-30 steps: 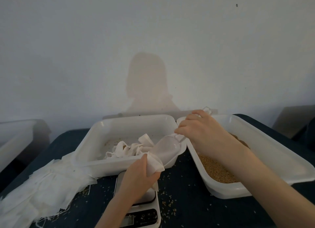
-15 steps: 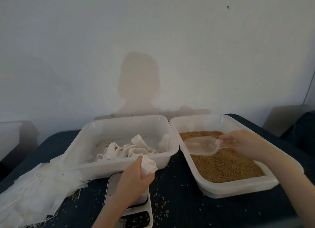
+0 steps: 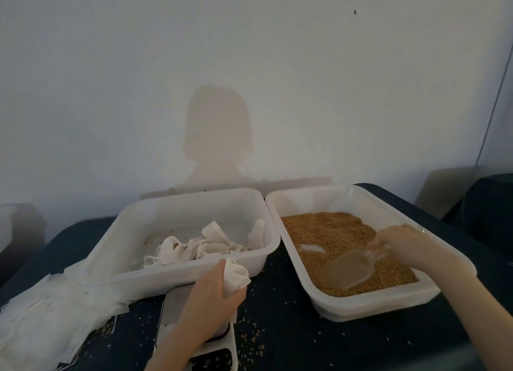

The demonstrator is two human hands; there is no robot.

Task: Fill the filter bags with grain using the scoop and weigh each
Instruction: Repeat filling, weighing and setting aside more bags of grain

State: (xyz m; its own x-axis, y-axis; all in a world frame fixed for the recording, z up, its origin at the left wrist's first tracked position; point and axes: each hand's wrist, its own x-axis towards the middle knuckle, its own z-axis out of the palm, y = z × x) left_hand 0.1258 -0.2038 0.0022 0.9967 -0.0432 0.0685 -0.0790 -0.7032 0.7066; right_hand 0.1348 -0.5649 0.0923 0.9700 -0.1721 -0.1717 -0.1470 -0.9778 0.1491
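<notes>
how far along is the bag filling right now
Done: several white filter bags lie in the left white plastic tub; whether they are filled is unclear. In hand: the right hand digs the clear plastic scoop into the brown grain; the left hand holds one white bag above the scale. Left: the white bag stack.

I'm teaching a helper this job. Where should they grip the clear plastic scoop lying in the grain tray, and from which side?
Grip the clear plastic scoop by its narrow handle, coming from the right, as the right hand does now. The handle points up and right while the wide open bowl dips into the brown grain in the white plastic tray, so this keeps fingers clear of it.
</notes>
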